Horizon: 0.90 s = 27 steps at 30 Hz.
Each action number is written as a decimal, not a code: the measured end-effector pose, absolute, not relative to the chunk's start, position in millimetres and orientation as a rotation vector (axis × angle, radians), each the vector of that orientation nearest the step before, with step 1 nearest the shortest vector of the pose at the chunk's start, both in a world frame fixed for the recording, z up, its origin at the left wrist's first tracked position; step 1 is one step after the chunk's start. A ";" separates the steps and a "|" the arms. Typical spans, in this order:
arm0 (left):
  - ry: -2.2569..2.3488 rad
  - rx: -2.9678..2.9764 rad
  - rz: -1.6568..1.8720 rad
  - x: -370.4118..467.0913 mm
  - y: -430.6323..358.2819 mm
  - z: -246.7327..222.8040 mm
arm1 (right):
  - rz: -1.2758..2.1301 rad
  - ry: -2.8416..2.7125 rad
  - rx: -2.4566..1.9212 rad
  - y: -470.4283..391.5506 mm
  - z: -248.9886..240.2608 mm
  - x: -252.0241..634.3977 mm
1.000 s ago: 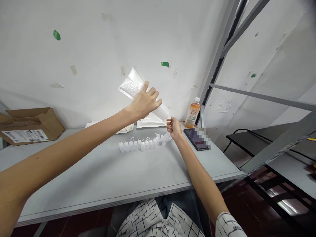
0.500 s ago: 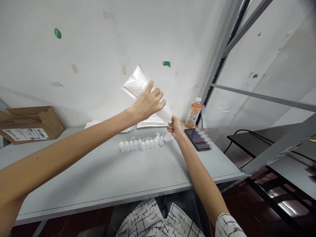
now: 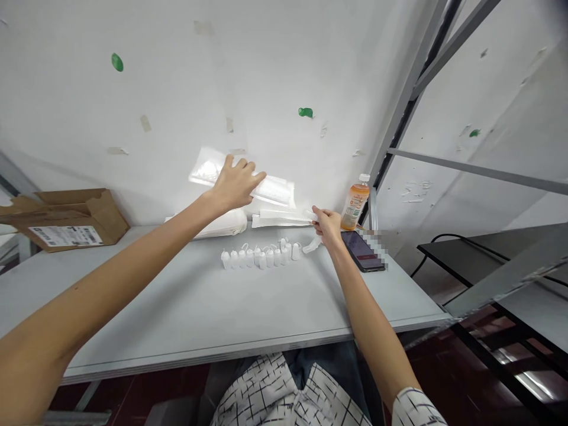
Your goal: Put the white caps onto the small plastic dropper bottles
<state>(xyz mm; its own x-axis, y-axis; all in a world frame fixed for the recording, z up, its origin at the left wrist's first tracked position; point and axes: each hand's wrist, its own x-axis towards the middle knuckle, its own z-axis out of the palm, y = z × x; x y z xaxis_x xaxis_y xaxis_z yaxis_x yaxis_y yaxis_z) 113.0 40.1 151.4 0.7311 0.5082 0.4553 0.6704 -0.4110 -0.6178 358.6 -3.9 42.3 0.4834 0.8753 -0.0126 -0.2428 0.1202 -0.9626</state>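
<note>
Plastic bag [image 3: 248,180], grasped by the left hand [image 3: 235,183], hangs over a grey table [image 3: 199,307] against a white wall [image 3: 222,71].

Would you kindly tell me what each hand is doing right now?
Left hand: fingers spread on a clear plastic bag, holding it above the table.
Right hand: closed, pinching the bag's end, with a small white bottle beneath it.
</note>
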 end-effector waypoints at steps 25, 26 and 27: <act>-1.345 -2.254 -0.858 -7.9 31.3 -25.5 | 0.949 -1.103 -1.259 -10.8 37.9 365.1; -1.332 -2.253 -0.911 -6.8 30.6 -26.3 | 0.953 -1.123 -1.278 -11.1 37.9 364.9; -1.324 -2.254 -0.949 -5.3 30.2 -26.8 | 0.953 -1.136 -1.295 -11.1 37.8 364.8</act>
